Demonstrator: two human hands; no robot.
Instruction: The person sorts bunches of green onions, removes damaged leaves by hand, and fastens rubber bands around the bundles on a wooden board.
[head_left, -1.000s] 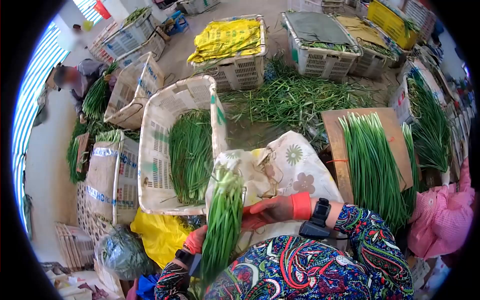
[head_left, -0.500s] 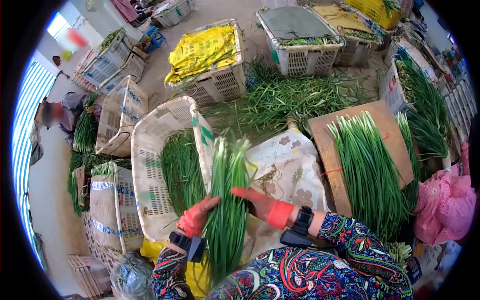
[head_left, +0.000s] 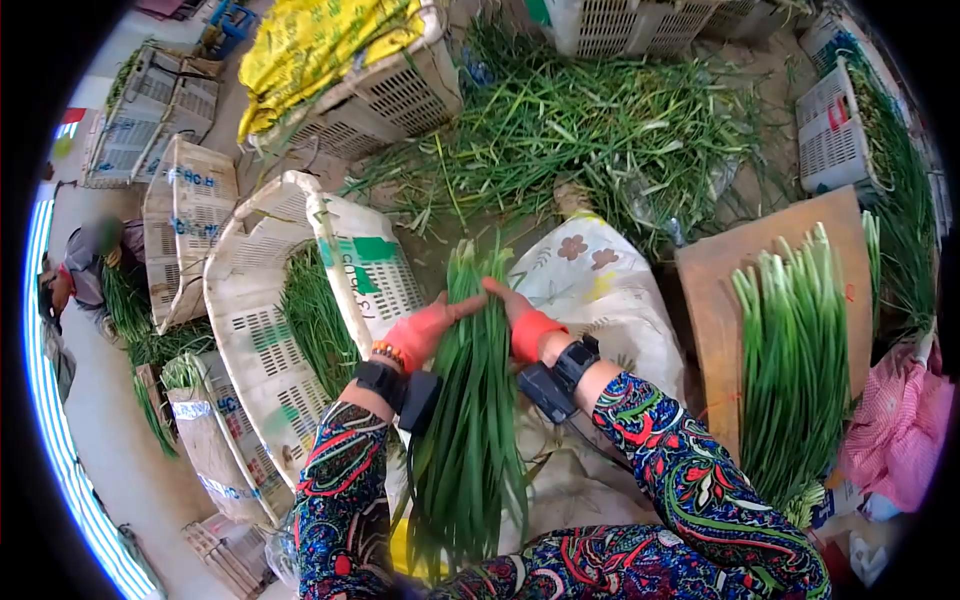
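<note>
Both the left hand (head_left: 415, 332) and the right hand (head_left: 522, 318) clasp the green bunch (head_left: 470, 390) between them near its pale ends (head_left: 463, 260), beside the white crate (head_left: 385, 275), where uneven pressure could let stalks slip loose and the long leaves (head_left: 465, 480) splay.

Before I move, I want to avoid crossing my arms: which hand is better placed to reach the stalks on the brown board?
Probably right. The right hand holds the side of the green bundle nearer the brown board; the left hand is on the opposite side, nearer the open crate.
</note>
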